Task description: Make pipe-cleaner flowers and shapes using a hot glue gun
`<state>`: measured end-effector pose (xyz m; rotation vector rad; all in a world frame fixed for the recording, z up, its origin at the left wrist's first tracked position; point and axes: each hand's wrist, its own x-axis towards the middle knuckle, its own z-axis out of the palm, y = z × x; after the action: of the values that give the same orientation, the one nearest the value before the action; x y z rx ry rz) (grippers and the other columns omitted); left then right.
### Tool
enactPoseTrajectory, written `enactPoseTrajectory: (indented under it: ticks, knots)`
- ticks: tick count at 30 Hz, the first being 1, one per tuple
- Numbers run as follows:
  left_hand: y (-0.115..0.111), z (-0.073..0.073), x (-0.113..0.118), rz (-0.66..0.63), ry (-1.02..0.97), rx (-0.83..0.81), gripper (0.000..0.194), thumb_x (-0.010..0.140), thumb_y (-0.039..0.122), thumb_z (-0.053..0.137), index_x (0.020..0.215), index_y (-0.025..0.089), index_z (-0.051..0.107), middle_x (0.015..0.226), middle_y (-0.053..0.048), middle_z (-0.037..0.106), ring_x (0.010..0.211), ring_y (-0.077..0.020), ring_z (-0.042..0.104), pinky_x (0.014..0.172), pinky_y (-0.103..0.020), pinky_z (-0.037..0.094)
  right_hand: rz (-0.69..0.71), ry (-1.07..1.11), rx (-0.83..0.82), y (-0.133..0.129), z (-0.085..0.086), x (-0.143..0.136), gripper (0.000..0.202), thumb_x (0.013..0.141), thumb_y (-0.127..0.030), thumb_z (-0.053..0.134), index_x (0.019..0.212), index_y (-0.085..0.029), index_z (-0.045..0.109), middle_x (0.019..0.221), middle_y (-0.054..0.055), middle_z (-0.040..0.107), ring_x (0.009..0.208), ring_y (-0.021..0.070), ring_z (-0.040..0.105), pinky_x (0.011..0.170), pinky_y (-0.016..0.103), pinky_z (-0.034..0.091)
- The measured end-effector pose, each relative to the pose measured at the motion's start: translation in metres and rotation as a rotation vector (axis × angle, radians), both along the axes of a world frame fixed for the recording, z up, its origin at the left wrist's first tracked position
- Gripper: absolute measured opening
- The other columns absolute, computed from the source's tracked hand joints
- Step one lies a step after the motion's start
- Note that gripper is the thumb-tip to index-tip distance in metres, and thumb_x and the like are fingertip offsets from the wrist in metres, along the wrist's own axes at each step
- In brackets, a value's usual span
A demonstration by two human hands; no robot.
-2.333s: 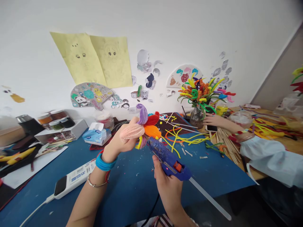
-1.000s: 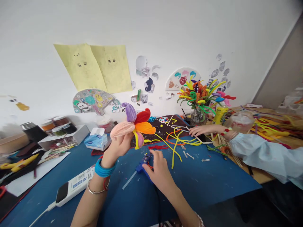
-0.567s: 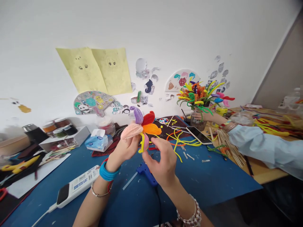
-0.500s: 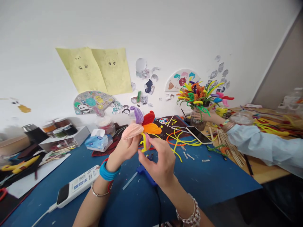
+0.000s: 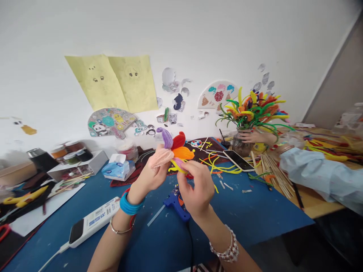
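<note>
Between my hands is a pipe-cleaner flower [image 5: 181, 153] with purple, red, orange and pale pink petals. My left hand [image 5: 153, 173] is closed on its pale pink side, near the base. With thumb and fingers, my right hand [image 5: 197, 187] pinches a yellow-edged lilac petal [image 5: 178, 164] at the lower right of the flower. Just below my hands, a blue glue gun [image 5: 176, 204] lies on the blue table mat [image 5: 238, 219], a clear glue stick [image 5: 155, 216] poking from its back.
Loose yellow pipe cleaners [image 5: 218, 166] and a phone [image 5: 238, 160] lie right of centre. Another person's hand [image 5: 256, 136] holds a vase of pipe-cleaner flowers [image 5: 255, 109]. Wooden sticks [image 5: 273, 173] lie at the right. On the left are a tissue pack [image 5: 118, 168] and a white power bank [image 5: 93, 221].
My right hand has shifted slightly right, and the yellow-edged petal now points more sideways than down. The other person's hand and the flower vase have moved right, and the vase has turned.
</note>
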<state>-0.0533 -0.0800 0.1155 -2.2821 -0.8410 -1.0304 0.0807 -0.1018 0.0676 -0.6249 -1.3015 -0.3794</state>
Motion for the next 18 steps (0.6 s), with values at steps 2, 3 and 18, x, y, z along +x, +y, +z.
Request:
enactPoseTrajectory:
  ticks: [2,3,18]
  knots:
    - [0.001,0.000,0.001,-0.028,-0.021,0.025,0.034,0.091,0.019,0.026,0.073,0.019,0.054,0.067,-0.003,0.054,0.068,-0.0175,0.052,0.071,-0.034,0.046,0.003,-0.006,0.001,0.000,0.001,0.002,0.024,0.077,-0.005,0.058,0.097,-0.018,0.056,0.083,0.005,0.067,0.076,0.0151,0.062,0.069,0.027,0.050]
    - [0.001,-0.001,0.001,-0.041,-0.026,0.036,0.033,0.091,0.019,0.026,0.072,0.019,0.053,0.066,-0.003,0.053,0.067,-0.0171,0.052,0.069,-0.033,0.046,0.003,-0.009,0.000,0.000,0.002,0.002,0.024,0.077,-0.005,0.059,0.097,-0.018,0.056,0.083,0.005,0.067,0.077,0.0149,0.062,0.070,0.027,0.050]
    - [0.007,-0.011,0.004,-0.018,0.046,0.007,0.036,0.089,0.027,0.027,0.069,0.019,0.055,0.064,-0.003,0.052,0.061,-0.0168,0.053,0.064,-0.032,0.047,-0.059,0.020,-0.004,-0.006,0.005,-0.001,0.015,0.074,-0.009,0.066,0.081,-0.018,0.055,0.062,0.001,0.062,0.058,0.0120,0.058,0.058,0.024,0.043]
